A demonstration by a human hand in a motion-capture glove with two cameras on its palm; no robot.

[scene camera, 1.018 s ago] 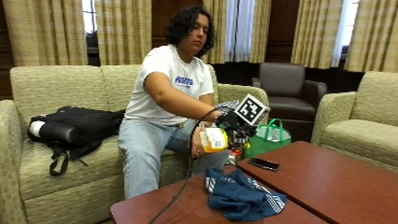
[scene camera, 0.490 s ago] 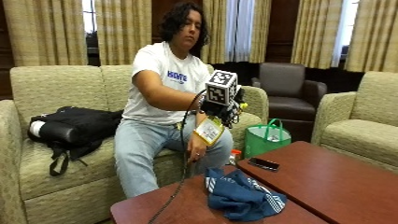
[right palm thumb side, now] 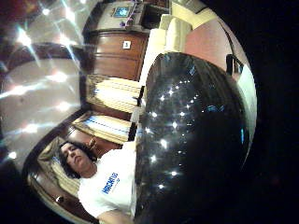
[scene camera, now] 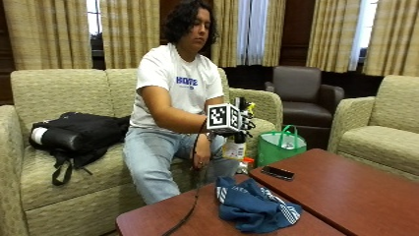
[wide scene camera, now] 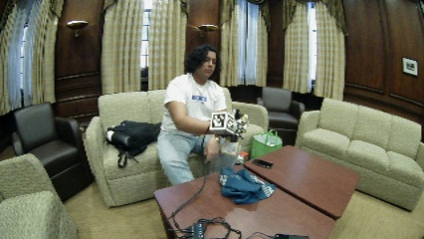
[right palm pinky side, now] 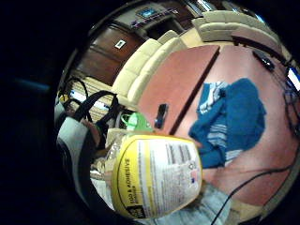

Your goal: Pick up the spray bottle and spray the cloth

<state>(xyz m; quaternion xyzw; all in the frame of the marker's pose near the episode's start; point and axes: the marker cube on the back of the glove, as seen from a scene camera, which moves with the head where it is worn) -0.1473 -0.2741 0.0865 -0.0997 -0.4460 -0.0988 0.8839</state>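
In the outside view a person on the sofa holds a clear spray bottle (scene camera: pixel 233 147) with a yellow and white label in the gloved right hand (scene camera: pixel 237 123). The fingers curl round its neck. The bottle hangs over the person's knee, just short of the table edge. A crumpled blue cloth (scene camera: pixel 253 206) with white stripes lies on the near table. From the little finger side palm view, the bottle's label (right palm pinky side: pixel 157 176) sits close to the palm, with the cloth (right palm pinky side: pixel 234 117) lying beyond it. The wide view shows the hand (wide scene camera: pixel 232 124) above and behind the cloth (wide scene camera: pixel 244 185).
A black phone (scene camera: pixel 278 172) lies on the red-brown table (scene camera: pixel 353 196) near the cloth. A green bag (scene camera: pixel 282 146) stands on the floor beside the sofa. A black backpack (scene camera: pixel 78 135) rests on the sofa. The bare left hand (scene camera: pixel 199 160) hangs between the knees. Cables (wide scene camera: pixel 205 229) trail over the table.
The gloved hand has risen a little and turned at the wrist, and the bottle now hangs more upright below it. The cloth has not moved.
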